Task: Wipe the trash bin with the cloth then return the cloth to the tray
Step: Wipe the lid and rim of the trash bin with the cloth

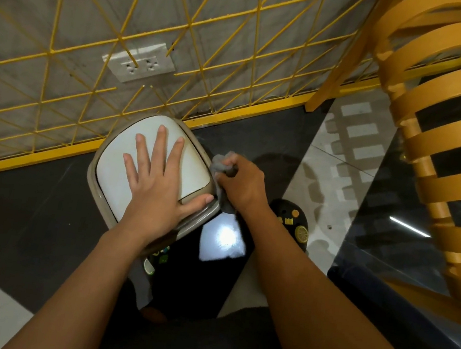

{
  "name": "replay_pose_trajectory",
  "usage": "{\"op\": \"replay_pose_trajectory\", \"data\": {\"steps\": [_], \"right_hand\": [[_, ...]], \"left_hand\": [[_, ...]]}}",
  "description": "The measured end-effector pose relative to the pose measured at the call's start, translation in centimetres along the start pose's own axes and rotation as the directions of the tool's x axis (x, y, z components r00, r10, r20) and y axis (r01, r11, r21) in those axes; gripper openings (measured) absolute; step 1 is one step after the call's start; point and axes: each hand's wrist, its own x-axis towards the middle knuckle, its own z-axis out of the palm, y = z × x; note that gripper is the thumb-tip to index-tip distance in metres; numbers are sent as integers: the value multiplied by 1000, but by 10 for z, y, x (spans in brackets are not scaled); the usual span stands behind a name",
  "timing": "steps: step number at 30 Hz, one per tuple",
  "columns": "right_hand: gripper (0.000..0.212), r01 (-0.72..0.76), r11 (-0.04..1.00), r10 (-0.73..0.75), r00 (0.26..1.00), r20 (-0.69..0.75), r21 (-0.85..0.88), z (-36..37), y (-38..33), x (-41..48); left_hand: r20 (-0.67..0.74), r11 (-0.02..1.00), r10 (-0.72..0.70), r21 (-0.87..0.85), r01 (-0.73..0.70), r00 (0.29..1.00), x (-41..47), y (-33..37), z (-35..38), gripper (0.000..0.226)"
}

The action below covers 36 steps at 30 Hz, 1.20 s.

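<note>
View from above. The bin (92, 173) stands on the dark floor just beside the yellow wire fence (186, 28), its pale lid (115, 168) facing the camera. The left hand (155, 183) lies flat on the lid, fingers (161, 139) straight and spread wide, thumb reaching the right rim. The right hand (244, 182) is curled round the bunched grey cloth (220, 163) and presses it to the bin's right edge, just beside the left thumb. That edge runs from the person toward the fence, so the wiping stroke probably follows this line, with the right hand the nearer one and the left steadying. The wipe looks under way (no tray is in view, so the return path cannot be judged).
</note>
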Motion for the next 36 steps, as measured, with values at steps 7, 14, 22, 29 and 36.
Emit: {"op": "replay_pose_trajectory", "data": {"steps": [7, 14, 22, 29, 36], "right_hand": [[23, -90, 952, 141, 978, -156, 294, 24, 18, -45], [15, -63, 914, 158, 965, -209, 400, 29, 11, -52], [19, -40, 878, 116, 985, -131, 477, 26, 18, -57], [21, -89, 767, 263, 947, -185, 636, 5, 42, -53], [25, -149, 797, 278, 951, -137, 585, 19, 61, -62]], "left_hand": [[7, 1000, -16, -13, 16, 1000, 1, 1, 0, 98], [13, 1000, -16, -25, 16, 1000, -1, 3, -2, 98], [13, 1000, -7, -20, 7, 1000, -1, 3, -5, 98], [121, 971, 231, 29, -236, 966, -5, -3, -19, 95], [196, 965, 250, 26, -260, 948, -15, -11, -29, 114]]}}
